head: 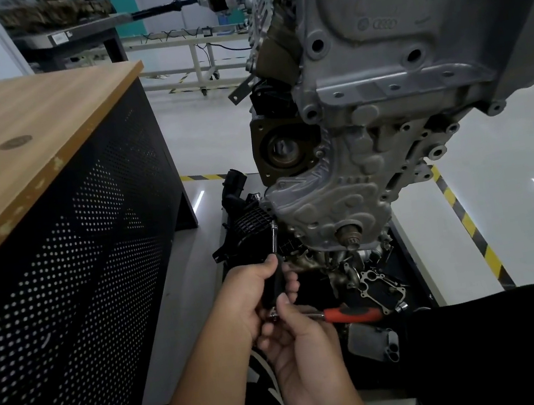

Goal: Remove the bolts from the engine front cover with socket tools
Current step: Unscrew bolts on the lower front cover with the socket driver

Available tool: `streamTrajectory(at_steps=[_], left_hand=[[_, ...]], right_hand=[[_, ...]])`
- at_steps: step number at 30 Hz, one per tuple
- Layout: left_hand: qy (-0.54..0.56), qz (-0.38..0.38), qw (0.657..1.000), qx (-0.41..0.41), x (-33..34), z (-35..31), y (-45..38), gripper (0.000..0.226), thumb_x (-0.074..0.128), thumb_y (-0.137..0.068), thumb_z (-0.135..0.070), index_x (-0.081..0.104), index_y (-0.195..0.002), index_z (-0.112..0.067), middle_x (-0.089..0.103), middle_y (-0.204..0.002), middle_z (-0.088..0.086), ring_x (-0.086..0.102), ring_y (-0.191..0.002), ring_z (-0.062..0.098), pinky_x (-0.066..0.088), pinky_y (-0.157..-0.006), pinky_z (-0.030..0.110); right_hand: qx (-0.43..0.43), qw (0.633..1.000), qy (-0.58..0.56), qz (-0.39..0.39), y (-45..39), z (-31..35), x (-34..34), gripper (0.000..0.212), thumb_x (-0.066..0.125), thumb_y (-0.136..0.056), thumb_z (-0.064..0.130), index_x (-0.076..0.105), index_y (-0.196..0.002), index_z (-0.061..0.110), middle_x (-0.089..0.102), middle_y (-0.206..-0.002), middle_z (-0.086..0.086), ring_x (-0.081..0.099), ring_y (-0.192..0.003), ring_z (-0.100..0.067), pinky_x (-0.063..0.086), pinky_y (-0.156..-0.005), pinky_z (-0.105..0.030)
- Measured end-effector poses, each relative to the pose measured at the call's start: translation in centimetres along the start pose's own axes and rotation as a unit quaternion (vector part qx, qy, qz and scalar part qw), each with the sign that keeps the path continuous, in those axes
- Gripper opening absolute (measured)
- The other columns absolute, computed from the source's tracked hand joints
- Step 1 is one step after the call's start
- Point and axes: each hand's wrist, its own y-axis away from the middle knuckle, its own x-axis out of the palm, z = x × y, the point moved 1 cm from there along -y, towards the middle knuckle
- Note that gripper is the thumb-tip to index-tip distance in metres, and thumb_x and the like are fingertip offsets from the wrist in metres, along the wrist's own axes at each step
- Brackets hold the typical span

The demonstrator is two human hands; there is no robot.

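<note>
Head camera looks forward and down, close over the engine front cover.

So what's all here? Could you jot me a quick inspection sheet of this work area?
Surface: pale platform under the engine, beside a wooden-topped bench with a perforated black side.
Job's things: silver engine front cover; socket driver, black handle, shaft angled up to the cover's left edge.
Clutter: orange-handled ratchet, black gasket plate and dark engine parts low in front of the engine.
Grips: left hand holds the driver handle; right hand pinches a small metal piece at its butt end.
Cables: dark wires on a white frame far behind.
Surroundings: glossy floor, yellow-black hazard tape.
</note>
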Motion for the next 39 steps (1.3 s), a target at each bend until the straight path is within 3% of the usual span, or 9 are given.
streamTrajectory(at_steps=[6,10,14,17,22,25,31,36,39], left_hand=[[0.027,-0.011,0.999,0.021,0.4,0.3,0.5,0.026,0.059,-0.1,-0.023,0.067,-0.083,-0.004,0.064,-0.062,0.006,0.056,-0.045,0.013,0.045,-0.039,0.023],[0.052,-0.017,0.998,0.04,0.3,1.0,0.2,0.025,0.06,-0.098,-0.024,0.067,-0.083,-0.005,0.061,-0.062,0.005,0.05,-0.043,0.011,0.039,-0.037,0.021],[0.13,0.062,0.989,-0.021,0.3,1.0,0.0,0.025,0.056,-0.098,-0.029,0.059,-0.084,-0.009,0.055,-0.065,0.003,0.043,-0.042,0.008,0.033,-0.031,0.018],[0.177,0.104,0.977,-0.062,0.3,0.6,0.0,0.029,0.054,-0.099,-0.037,0.056,-0.086,-0.011,0.05,-0.062,0.001,0.036,-0.038,0.005,0.029,-0.028,0.017],[0.034,-0.001,0.999,-0.011,1.2,0.8,-0.3,0.028,0.052,-0.103,-0.035,0.061,-0.088,-0.012,0.05,-0.054,-0.001,0.034,-0.036,0.007,0.024,-0.031,0.016],[-0.013,-0.03,0.999,0.034,1.8,0.8,-0.2,0.028,0.049,-0.105,-0.031,0.058,-0.088,-0.012,0.049,-0.052,-0.002,0.033,-0.037,0.007,0.022,-0.034,0.015],[-0.091,-0.054,0.988,0.112,2.5,1.2,-0.1,0.03,0.044,-0.107,-0.029,0.055,-0.087,-0.01,0.048,-0.056,0.001,0.036,-0.038,0.01,0.027,-0.037,0.017],[-0.099,-0.048,0.987,0.115,1.8,0.9,-0.4,0.031,0.047,-0.106,-0.028,0.058,-0.084,-0.01,0.053,-0.055,0.001,0.041,-0.037,0.01,0.03,-0.037,0.016],[0.172,0.115,0.978,0.023,0.7,0.8,-0.2,0.034,0.055,-0.099,-0.04,0.062,-0.093,-0.007,0.054,-0.064,0.003,0.044,-0.041,0.008,0.035,-0.033,0.018]], right_hand=[[-0.219,0.941,0.115,-0.229,-0.2,1.9,-2.1,0.025,0.075,-0.091,0.026,0.062,-0.113,0.022,0.073,-0.093,-0.011,0.068,-0.064,-0.021,0.054,-0.051,-0.037],[-0.508,0.719,0.434,-0.192,0.5,5.7,-2.8,0.011,0.069,-0.089,0.04,0.065,-0.097,0.034,0.066,-0.095,0.009,0.063,-0.089,-0.016,0.053,-0.071,-0.038],[-0.33,0.552,0.754,-0.137,-1.3,6.0,-2.9,0.057,0.037,-0.094,0.068,0.055,-0.061,0.024,0.063,-0.063,0.006,0.06,-0.063,-0.021,0.041,-0.055,-0.029],[-0.29,0.61,0.728,-0.121,-3.1,4.4,-4.3,0.063,0.044,-0.097,0.065,0.049,-0.05,0.023,0.053,-0.048,0.006,0.052,-0.051,-0.011,0.031,-0.049,-0.027],[-0.152,0.829,0.537,-0.013,-6.0,1.7,-5.8,0.062,0.059,-0.101,0.041,0.041,-0.044,0.024,0.04,-0.046,0.008,0.038,-0.048,-0.012,0.029,-0.059,-0.035],[-0.138,0.815,0.562,-0.011,-5.5,2.4,-5.3,0.057,0.056,-0.099,0.039,0.047,-0.044,0.025,0.044,-0.046,0.008,0.043,-0.052,-0.016,0.033,-0.062,-0.037],[-0.279,0.42,0.856,-0.112,0.1,9.5,-0.9,0.054,0.046,-0.088,0.069,0.054,-0.066,0.02,0.054,-0.062,0.005,0.064,-0.07,-0.026,0.04,-0.058,-0.03],[-0.173,0.292,0.938,0.066,1.7,11.1,2.6,0.047,0.063,-0.067,0.073,0.051,-0.079,0.029,0.054,-0.076,0.011,0.058,-0.076,-0.015,0.046,-0.064,-0.03],[-0.144,0.285,0.944,0.082,0.3,11.0,2.8,0.042,0.061,-0.082,0.067,0.051,-0.077,0.026,0.053,-0.076,0.009,0.063,-0.081,-0.018,0.053,-0.074,-0.034]])
